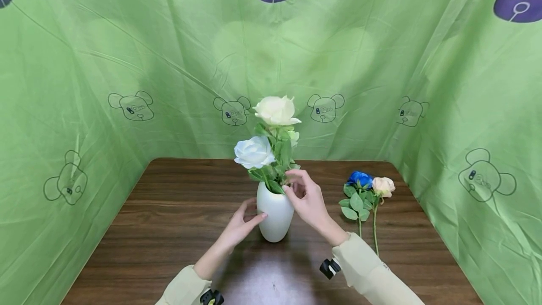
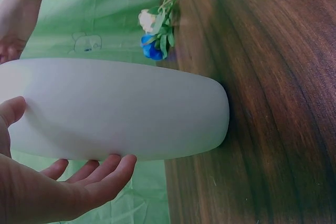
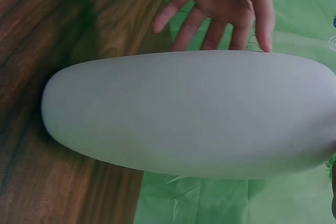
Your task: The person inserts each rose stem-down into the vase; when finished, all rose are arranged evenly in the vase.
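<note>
Steadying the white vase (image 1: 275, 215) from its left side was the L hand (image 1: 242, 226), fingers straight and relaxed, tips laid flat on the vase body, not curled round it. L wrist view showed the same: palm and fingers (image 2: 102, 174) spread along the vase wall (image 2: 115, 111), thumb at the other edge. Vase stood upright near mid-table on the dark wood table (image 1: 169, 211), w/ bottom on the surface.

Inside the vase: white rose (image 1: 254, 152) lower on the left, cream rose (image 1: 277, 109) higher up at centre, green leaves (image 1: 277, 159) packed at the mouth.

R hand (image 1: 306, 199) was at the vase's rim on the right, fingers curled in at the leaves/stems by the mouth; looked like a pinch on the greenery, but exact stem couldn't be made out. R wrist view gave only the vase wall (image 3: 184, 111) and the L hand's fingers (image 3: 220, 19) behind it, R fingertips not seen there. Hands were apart, one each side of the vase.

Further right, lying flat on the table, well apart from the vase: blue rose (image 1: 360, 179) and pale pink rose (image 1: 383, 186) side by side, stems pointing toward the person. Both also seen in L wrist view, blue (image 2: 152, 51), pink (image 2: 147, 20).

Green printed cloth (image 1: 84, 84) hung behind and at both sides.
</note>
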The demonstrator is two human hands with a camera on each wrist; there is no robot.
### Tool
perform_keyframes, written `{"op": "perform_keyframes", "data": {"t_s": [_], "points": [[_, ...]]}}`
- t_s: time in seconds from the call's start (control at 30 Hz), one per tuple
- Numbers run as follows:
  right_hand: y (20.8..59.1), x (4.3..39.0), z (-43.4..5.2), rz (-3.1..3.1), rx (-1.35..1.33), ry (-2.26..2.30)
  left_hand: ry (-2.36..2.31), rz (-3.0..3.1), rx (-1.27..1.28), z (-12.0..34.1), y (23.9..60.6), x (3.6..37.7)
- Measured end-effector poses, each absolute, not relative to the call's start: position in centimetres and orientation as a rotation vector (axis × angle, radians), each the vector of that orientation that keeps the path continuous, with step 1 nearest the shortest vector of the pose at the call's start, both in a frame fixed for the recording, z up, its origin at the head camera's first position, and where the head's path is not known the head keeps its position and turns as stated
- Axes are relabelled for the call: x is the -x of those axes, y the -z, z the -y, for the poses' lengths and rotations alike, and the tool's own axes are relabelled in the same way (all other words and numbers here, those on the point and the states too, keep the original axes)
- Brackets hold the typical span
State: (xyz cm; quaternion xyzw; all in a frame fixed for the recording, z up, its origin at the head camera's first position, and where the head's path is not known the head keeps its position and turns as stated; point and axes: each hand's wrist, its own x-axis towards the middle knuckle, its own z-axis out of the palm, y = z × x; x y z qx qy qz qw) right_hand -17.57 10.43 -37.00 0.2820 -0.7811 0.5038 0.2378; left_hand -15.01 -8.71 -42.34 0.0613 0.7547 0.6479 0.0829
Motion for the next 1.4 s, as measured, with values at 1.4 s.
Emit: {"op": "perform_keyframes", "data": {"t_s": [1.4], "points": [[38.3,19.0,-15.7,2.033,-0.365,-1.627,-1.953,-2.244,-0.199,9.1,45.9,16.5]]}}
